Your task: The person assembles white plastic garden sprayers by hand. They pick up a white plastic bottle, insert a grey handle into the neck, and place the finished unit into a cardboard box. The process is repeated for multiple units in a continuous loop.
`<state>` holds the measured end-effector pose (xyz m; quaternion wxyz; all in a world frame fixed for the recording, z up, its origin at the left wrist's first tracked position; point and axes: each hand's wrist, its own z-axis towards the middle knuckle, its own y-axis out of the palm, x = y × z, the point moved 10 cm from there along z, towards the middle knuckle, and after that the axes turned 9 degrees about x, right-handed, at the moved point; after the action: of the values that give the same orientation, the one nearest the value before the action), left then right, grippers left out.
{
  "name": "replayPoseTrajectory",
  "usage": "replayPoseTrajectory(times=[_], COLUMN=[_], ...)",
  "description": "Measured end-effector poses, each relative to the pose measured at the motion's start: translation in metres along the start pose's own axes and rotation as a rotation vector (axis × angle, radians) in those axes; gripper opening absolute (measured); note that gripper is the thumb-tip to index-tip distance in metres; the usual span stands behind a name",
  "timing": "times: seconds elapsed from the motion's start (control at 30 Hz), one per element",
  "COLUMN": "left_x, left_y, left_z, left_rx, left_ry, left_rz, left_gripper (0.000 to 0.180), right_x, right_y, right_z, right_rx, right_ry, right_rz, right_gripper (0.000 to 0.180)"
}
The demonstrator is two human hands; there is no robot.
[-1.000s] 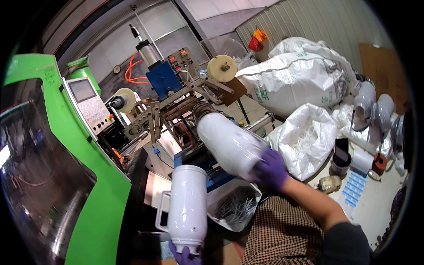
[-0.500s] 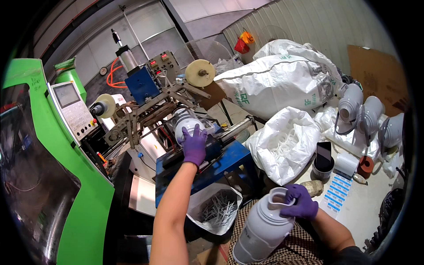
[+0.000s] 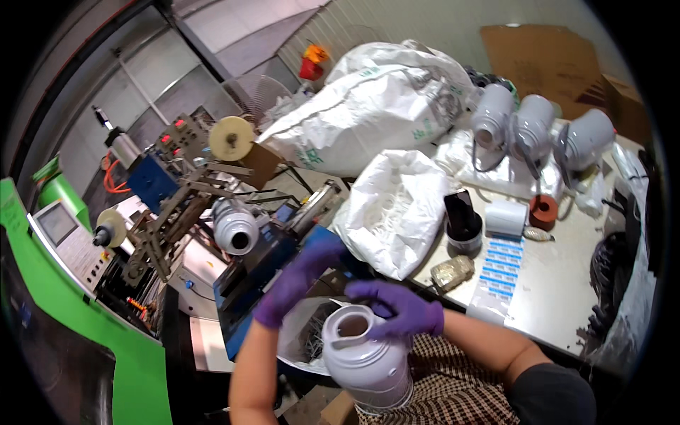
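A pale grey plastic jug (image 3: pixel 365 368) with an open neck stands slightly tilted at my lap. My right hand (image 3: pixel 400 310), in a purple glove, is closed at the right side of its neck, with bent fingers over the rim; some fingertips are hidden. In front of the jug, my left hand (image 3: pixel 301 280), also purple-gloved, is raised and smeared by motion, so its fingers are unclear. A second grey jug (image 3: pixel 236 228) lies in the fixture of the blue machine (image 3: pixel 244 265), its mouth facing me, with neither hand on it.
A white sack (image 3: pixel 393 205) of pale rings stands beyond my hands. Several grey jugs (image 3: pixel 533 124), a phone (image 3: pixel 460 212) in a cup and a blue label sheet (image 3: pixel 501 269) are on the right-hand table. A scrap-filled bin (image 3: pixel 294 343) stands below; a green machine (image 3: pixel 85 333) is at left.
My left hand has left the jug in the machine and come back toward the jug at my lap. The view has swung right. My right hand has stayed at the jug's neck.
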<state>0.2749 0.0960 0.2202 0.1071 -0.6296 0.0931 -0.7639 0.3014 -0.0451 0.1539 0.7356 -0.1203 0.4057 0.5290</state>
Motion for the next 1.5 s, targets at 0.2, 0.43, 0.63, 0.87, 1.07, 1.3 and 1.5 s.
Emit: replayPoseTrajectory(times=[0.2,0.43,0.63,0.87,1.07,1.3,1.5], left_x=[-0.011,-0.017,-0.026,-0.029,-0.035,-0.025,-0.021], left_y=[0.091,0.1,0.093,0.089,0.091,0.083,0.046], left_z=[-0.069,-0.048,-0.048,-0.05,-0.036,-0.063,-0.098], left_rx=[0.02,0.114,0.16,0.198,0.216,0.249,0.29], left_ry=[0.155,0.142,0.092,0.097,0.033,0.083,0.259], left_rz=[-0.107,-0.158,-0.157,-0.285,-0.172,-0.207,-0.279], left_gripper=[0.049,0.036,0.042,0.04,0.034,0.037,0.039], right_x=[0.047,0.14,-0.018,-0.207,-0.164,-0.179,-0.211], right_y=[-0.119,-0.17,-0.172,-0.363,-0.449,-0.439,-0.277], right_z=[0.022,-0.015,-0.068,-0.301,-0.302,-0.282,-0.191], right_rx=[0.257,0.065,0.235,0.761,0.339,0.342,0.307], right_ry=[-0.051,0.204,-0.438,0.543,1.614,1.394,0.615], right_rz=[-0.89,-1.318,-1.334,-2.658,-2.617,-2.662,-2.444], right_gripper=[0.019,0.024,0.03,0.018,0.031,0.022,0.012])
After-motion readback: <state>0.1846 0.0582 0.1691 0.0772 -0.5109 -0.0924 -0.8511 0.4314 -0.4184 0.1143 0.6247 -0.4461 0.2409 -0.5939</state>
